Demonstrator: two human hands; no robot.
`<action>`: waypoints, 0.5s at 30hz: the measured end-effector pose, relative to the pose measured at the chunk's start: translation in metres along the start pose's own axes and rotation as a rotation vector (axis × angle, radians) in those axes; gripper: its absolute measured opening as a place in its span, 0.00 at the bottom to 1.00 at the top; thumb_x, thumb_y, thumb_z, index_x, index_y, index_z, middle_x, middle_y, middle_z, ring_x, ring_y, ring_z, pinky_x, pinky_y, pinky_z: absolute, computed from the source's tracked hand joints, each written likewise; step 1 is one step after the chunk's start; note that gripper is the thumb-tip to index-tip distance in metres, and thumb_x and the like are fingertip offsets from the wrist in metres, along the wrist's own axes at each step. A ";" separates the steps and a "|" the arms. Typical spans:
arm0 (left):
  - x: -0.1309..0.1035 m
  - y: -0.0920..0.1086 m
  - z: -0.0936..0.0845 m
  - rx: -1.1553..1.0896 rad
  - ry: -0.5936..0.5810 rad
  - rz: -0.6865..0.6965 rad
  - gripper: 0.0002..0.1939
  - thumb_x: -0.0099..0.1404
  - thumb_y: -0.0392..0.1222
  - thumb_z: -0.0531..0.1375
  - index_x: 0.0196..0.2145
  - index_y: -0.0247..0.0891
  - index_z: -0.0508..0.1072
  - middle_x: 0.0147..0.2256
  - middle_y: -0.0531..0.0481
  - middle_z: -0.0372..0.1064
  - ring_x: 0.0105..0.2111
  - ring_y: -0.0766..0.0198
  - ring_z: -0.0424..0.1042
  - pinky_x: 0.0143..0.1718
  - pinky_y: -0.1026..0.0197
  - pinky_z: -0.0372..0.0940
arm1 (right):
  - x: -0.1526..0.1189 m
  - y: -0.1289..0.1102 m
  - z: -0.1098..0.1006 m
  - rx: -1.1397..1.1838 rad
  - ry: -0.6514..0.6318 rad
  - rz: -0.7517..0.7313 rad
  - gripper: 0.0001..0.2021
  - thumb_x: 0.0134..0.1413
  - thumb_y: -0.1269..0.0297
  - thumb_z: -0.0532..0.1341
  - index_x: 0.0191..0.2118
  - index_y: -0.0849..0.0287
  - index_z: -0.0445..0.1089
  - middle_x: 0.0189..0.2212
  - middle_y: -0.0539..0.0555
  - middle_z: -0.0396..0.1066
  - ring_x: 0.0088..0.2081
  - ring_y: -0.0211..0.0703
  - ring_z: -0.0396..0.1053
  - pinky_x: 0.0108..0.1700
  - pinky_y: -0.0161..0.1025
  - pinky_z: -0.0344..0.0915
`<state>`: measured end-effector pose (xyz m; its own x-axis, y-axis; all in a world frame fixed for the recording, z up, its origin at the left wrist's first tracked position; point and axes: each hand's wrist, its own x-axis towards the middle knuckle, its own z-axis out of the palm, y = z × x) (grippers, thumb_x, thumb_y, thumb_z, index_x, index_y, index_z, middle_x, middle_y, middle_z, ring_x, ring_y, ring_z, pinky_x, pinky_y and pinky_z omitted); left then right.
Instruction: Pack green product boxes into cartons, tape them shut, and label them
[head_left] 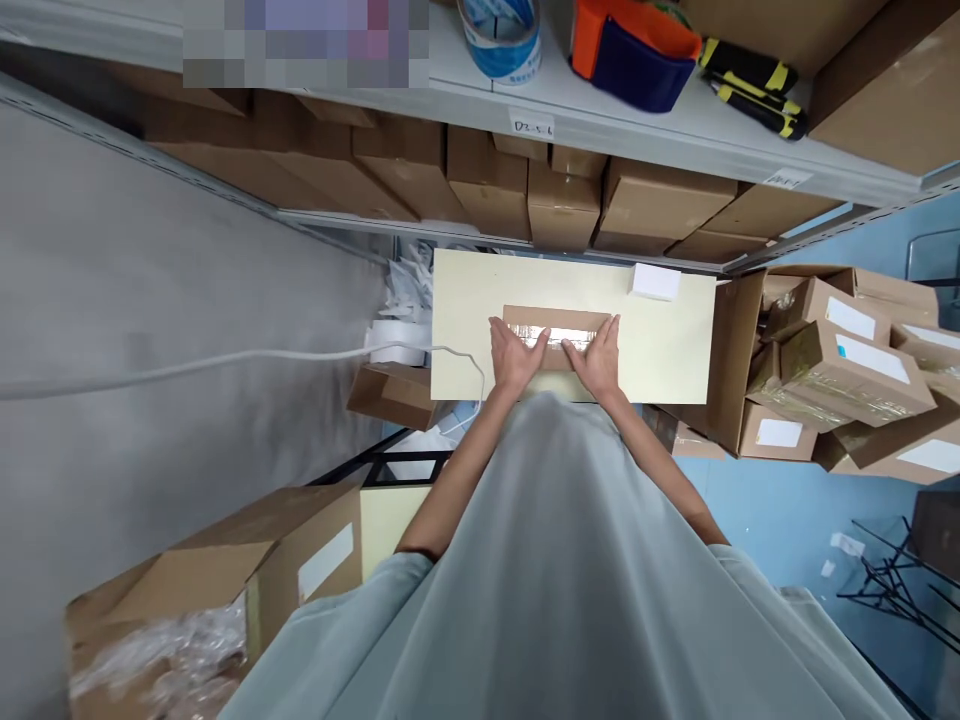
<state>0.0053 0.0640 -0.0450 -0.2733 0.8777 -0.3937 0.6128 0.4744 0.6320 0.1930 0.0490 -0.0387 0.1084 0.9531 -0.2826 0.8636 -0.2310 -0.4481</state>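
Note:
A small brown cardboard box (556,317) lies on the pale yellow tabletop (469,290), with a strip of shiny clear tape along its middle. My left hand (517,358) grips its left end, thumb on the taped top and fingers along the side. At the opposite end my right hand (598,360) holds it the same way, and the two thumbs point towards each other. Behind the box, near the table's far right corner, sits a small white block (655,281), perhaps a label stack.
Shelving beyond the table holds cardboard boxes (566,205), a tape roll (501,45), an orange-and-blue tape dispenser (637,60) and black-yellow tools (750,85). A white cable (300,356) crosses from the left wall. A large carton (731,350) of packed boxes stands right; another carton (322,540) is lower left.

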 end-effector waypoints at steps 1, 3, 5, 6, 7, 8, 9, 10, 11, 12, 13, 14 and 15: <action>0.002 0.003 0.004 0.016 0.010 -0.020 0.67 0.67 0.70 0.68 0.80 0.20 0.42 0.79 0.16 0.44 0.81 0.33 0.46 0.81 0.40 0.49 | 0.004 0.003 0.005 0.026 0.007 0.029 0.61 0.71 0.27 0.53 0.82 0.80 0.30 0.82 0.85 0.33 0.84 0.69 0.37 0.79 0.62 0.52; 0.008 0.005 0.009 0.030 0.030 -0.064 0.68 0.62 0.70 0.72 0.80 0.24 0.46 0.76 0.18 0.54 0.78 0.30 0.56 0.76 0.39 0.59 | 0.011 0.008 0.009 0.089 0.011 0.085 0.62 0.70 0.26 0.54 0.83 0.76 0.29 0.82 0.82 0.36 0.83 0.67 0.42 0.77 0.60 0.58; 0.017 -0.002 0.009 0.011 0.007 -0.096 0.62 0.61 0.68 0.74 0.78 0.30 0.54 0.70 0.23 0.67 0.71 0.30 0.68 0.70 0.38 0.67 | 0.017 0.014 0.009 0.174 0.000 0.133 0.61 0.69 0.26 0.55 0.83 0.72 0.32 0.81 0.80 0.45 0.81 0.66 0.50 0.75 0.58 0.62; 0.021 -0.008 0.007 -0.011 -0.020 -0.099 0.56 0.63 0.66 0.74 0.76 0.32 0.59 0.67 0.26 0.73 0.68 0.32 0.73 0.68 0.38 0.69 | 0.019 0.018 0.008 0.225 -0.007 0.146 0.59 0.70 0.26 0.55 0.83 0.71 0.35 0.80 0.78 0.50 0.80 0.65 0.54 0.75 0.57 0.63; 0.025 -0.014 0.006 -0.040 -0.046 -0.094 0.51 0.65 0.65 0.73 0.73 0.33 0.64 0.63 0.28 0.77 0.65 0.33 0.76 0.67 0.39 0.70 | 0.020 0.022 0.007 0.288 -0.015 0.147 0.56 0.71 0.27 0.54 0.83 0.69 0.38 0.78 0.76 0.56 0.78 0.64 0.58 0.74 0.56 0.63; 0.028 -0.022 0.004 -0.082 -0.068 -0.076 0.45 0.67 0.64 0.72 0.70 0.34 0.67 0.60 0.31 0.80 0.62 0.36 0.78 0.66 0.40 0.71 | 0.021 0.026 0.006 0.361 -0.027 0.139 0.52 0.73 0.29 0.52 0.83 0.67 0.43 0.76 0.74 0.61 0.76 0.62 0.62 0.74 0.56 0.64; 0.031 -0.029 0.003 -0.134 -0.085 -0.049 0.40 0.69 0.64 0.70 0.68 0.34 0.70 0.59 0.32 0.81 0.61 0.39 0.79 0.65 0.42 0.72 | 0.021 0.030 0.004 0.443 -0.047 0.123 0.49 0.74 0.30 0.50 0.82 0.64 0.47 0.74 0.71 0.65 0.74 0.60 0.66 0.74 0.55 0.64; 0.033 -0.035 0.001 -0.192 -0.098 -0.015 0.37 0.71 0.64 0.68 0.66 0.35 0.71 0.58 0.33 0.81 0.60 0.41 0.80 0.65 0.43 0.72 | 0.022 0.034 0.003 0.529 -0.074 0.103 0.46 0.75 0.30 0.48 0.81 0.62 0.50 0.73 0.69 0.68 0.72 0.58 0.68 0.74 0.54 0.65; 0.035 -0.040 0.001 -0.250 -0.110 0.019 0.35 0.73 0.66 0.65 0.64 0.36 0.73 0.59 0.34 0.81 0.61 0.44 0.80 0.66 0.45 0.72 | 0.022 0.037 0.002 0.609 -0.103 0.083 0.44 0.76 0.31 0.47 0.80 0.60 0.53 0.72 0.67 0.70 0.71 0.56 0.70 0.73 0.53 0.65; 0.036 -0.043 0.000 -0.302 -0.122 0.049 0.35 0.74 0.68 0.63 0.63 0.36 0.73 0.60 0.34 0.80 0.61 0.46 0.79 0.66 0.46 0.71 | 0.022 0.040 0.000 0.675 -0.128 0.069 0.44 0.75 0.30 0.47 0.80 0.59 0.55 0.71 0.65 0.71 0.70 0.55 0.71 0.74 0.52 0.65; 0.036 -0.046 0.000 -0.341 -0.135 0.070 0.36 0.75 0.70 0.60 0.63 0.37 0.74 0.61 0.35 0.80 0.62 0.46 0.79 0.67 0.46 0.71 | 0.022 0.042 -0.001 0.723 -0.148 0.062 0.44 0.75 0.29 0.47 0.79 0.58 0.56 0.71 0.64 0.71 0.71 0.54 0.71 0.74 0.51 0.65; 0.036 -0.047 0.000 -0.366 -0.145 0.078 0.37 0.75 0.72 0.58 0.63 0.37 0.75 0.61 0.35 0.79 0.62 0.47 0.79 0.68 0.45 0.70 | 0.023 0.044 -0.001 0.747 -0.159 0.062 0.45 0.74 0.28 0.47 0.79 0.58 0.56 0.72 0.64 0.70 0.71 0.54 0.70 0.74 0.51 0.65; 0.037 -0.048 0.000 -0.380 -0.153 0.076 0.39 0.75 0.75 0.57 0.63 0.37 0.75 0.61 0.34 0.79 0.62 0.46 0.78 0.68 0.45 0.70 | 0.023 0.045 -0.001 0.742 -0.171 0.062 0.46 0.74 0.27 0.46 0.80 0.58 0.55 0.73 0.63 0.69 0.72 0.54 0.69 0.75 0.51 0.64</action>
<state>-0.0340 0.0733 -0.0901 -0.1072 0.9043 -0.4132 0.3022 0.4256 0.8530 0.2349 0.0608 -0.0640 0.0163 0.9045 -0.4262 0.2948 -0.4116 -0.8624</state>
